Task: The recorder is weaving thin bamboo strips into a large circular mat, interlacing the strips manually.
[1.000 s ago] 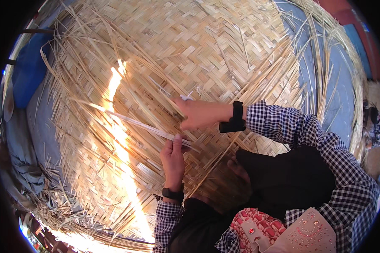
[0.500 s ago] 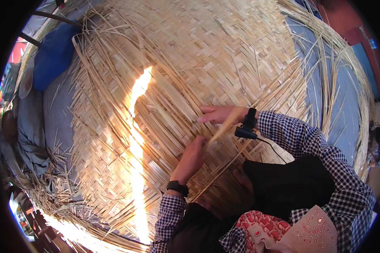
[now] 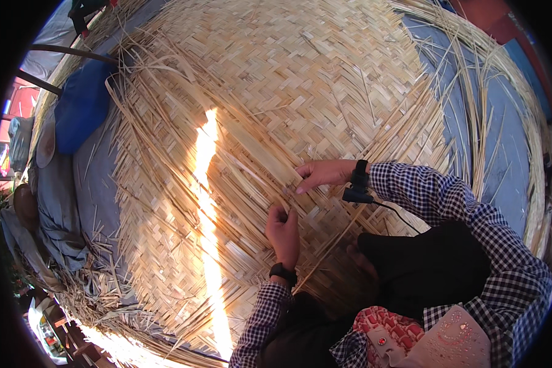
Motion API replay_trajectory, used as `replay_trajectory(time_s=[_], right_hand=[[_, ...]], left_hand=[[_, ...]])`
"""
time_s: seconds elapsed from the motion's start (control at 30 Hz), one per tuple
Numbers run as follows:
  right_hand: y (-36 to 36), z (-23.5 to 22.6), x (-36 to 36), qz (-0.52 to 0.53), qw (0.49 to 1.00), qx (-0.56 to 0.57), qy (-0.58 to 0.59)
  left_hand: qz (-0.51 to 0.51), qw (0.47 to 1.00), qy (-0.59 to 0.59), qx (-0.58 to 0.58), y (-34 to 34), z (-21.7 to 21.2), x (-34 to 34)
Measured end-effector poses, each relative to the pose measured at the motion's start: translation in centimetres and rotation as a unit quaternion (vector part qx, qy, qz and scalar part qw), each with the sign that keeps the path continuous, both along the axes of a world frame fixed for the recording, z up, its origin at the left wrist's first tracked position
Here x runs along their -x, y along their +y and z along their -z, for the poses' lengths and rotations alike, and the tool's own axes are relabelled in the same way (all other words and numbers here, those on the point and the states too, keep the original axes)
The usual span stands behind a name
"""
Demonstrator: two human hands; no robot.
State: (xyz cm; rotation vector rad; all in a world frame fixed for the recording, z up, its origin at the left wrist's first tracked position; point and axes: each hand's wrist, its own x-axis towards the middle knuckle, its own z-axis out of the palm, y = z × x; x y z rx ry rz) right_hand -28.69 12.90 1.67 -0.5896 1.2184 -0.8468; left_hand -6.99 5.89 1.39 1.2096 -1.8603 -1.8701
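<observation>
Under both hands lies a large herringbone-woven mat (image 3: 331,67) of flat, straw-coloured bamboo strips. Long loose bamboo strips (image 3: 251,162) run diagonally across it toward my fingers. My right hand (image 3: 326,175) reaches in from the right, thumb and forefinger closed at the end of a wide strip. Just below and left of it, my left hand (image 3: 283,232) rests low over the weave with curled fingers; what they hold, if anything, is hidden. Each wrist wears a black band (image 3: 283,273), and a cable leads from the right one. My bare foot (image 3: 362,260) shows beside the black cloth over my legs.
A dazzling streak of sunlight (image 3: 208,202) crosses the mat's left part. Blue cloth (image 3: 83,107) and grey cloth (image 3: 61,208) lie at the left, with strip scraps (image 3: 107,288) below. More loose strips (image 3: 478,122) lie on the grey ground sheet (image 3: 506,165) at the right.
The raised pale strip between my hands has come down toward the weave. My left hand has turned more upright and dropped slightly; my right fingers have closed in.
</observation>
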Motion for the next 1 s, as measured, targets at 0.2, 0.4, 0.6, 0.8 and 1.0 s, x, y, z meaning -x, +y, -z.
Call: replay_trajectory(time_s=[0.2, 0.4, 0.6, 0.8, 1.0], right_hand=[[4.0, -1.6, -2.3, 0.316, 0.931, 0.115, -0.142], [9.2, -1.0, -4.5, 0.385, 0.907, 0.08, 0.153], [10.3, -5.5, -1.2, 0.373, 0.88, -0.008, 0.293], [6.4, -6.0, -1.0, 0.127, 0.836, 0.365, 0.389], [4.3, 0.0, 1.4, 0.095, 0.927, 0.073, 0.356]], left_hand=[[0.233, 0.969, -0.057, 0.054, -2.6, 2.7, 0.7], [0.195, 0.979, -0.05, -0.009, -1.9, 2.7, 0.4], [0.057, 0.989, -0.041, 0.132, -0.5, -1.9, 3.0], [0.173, 0.982, 0.06, 0.048, 2.5, -2.0, 5.6], [0.127, 0.963, 0.089, -0.22, 0.9, -1.0, 3.8]])
